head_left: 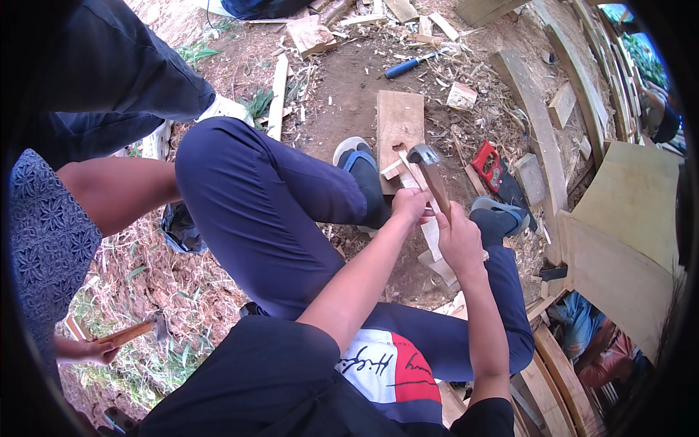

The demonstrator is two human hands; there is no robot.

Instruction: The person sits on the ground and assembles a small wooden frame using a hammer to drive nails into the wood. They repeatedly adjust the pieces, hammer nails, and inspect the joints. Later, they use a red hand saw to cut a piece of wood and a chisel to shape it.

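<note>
My right hand (460,239) is wrapped round the wooden handle of a claw hammer (435,182), whose metal head points away from me. Beside it, my left hand (412,205) is closed on a narrow wooden strip (431,234); the fingertips partly hide the grip. A short cross-piece of pale wood (394,169) lies at the strip's far end. Beneath them a flat plank (400,116) rests on the ground between my feet, with a small dark notch in its surface.
A blue-handled tool (403,68) lies on the dirt beyond the plank. To the right are a red-handled saw (489,166) and curved boards (535,116). Wood chips and offcuts are scattered around. At left, another person's hand (102,352) holds a second hammer (129,334); another person's leg stands further off.
</note>
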